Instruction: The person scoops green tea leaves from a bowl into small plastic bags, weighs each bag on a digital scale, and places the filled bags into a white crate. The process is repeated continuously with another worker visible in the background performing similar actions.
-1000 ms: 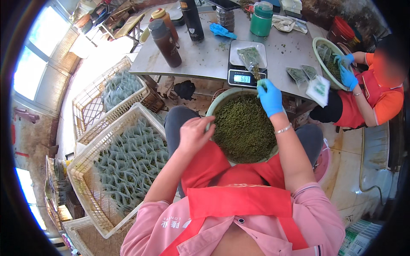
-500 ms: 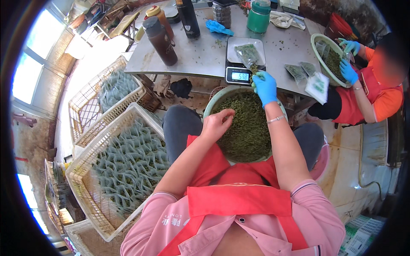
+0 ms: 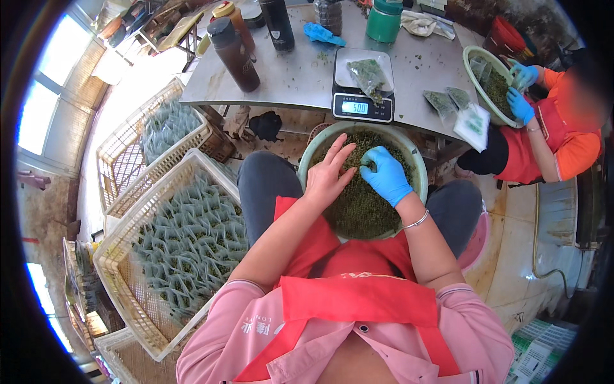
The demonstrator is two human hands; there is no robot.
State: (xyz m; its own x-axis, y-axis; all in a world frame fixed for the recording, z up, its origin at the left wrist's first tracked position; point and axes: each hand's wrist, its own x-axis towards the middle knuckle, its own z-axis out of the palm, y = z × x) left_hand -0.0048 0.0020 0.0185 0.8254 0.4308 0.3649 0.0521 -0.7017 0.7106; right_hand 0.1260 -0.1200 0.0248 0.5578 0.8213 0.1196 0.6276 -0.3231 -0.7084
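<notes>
A round pale green basin (image 3: 420, 171) sits between my knees, full of small green berries or buds that look like green peppercorns (image 3: 358, 214). Over its left side hovers my bare left hand (image 3: 330, 171), fingers spread and holding nothing. My right hand (image 3: 387, 177), in a blue glove, is above the middle of the basin with its fingers curled together. What those fingers hold, if anything, blends into the green below. On the digital scale (image 3: 362, 107) beyond the basin lies a clear bag (image 3: 367, 77) partly filled with the green bits, its mouth pointing toward me.
Two plastic crates (image 3: 121, 281) (image 3: 115, 166) of filled bags stand to my left. Bottles (image 3: 233, 54), a green jar (image 3: 385, 20) and small filled bags (image 3: 441, 102) are on the metal table (image 3: 288, 77). At right a gloved co-worker (image 3: 543, 128) handles a bag over another basin (image 3: 470, 64).
My right hand has left the bag's mouth on the scale and come down over the basin. My left hand has opened its fingers and risen slightly. The scale's reading has dropped.
</notes>
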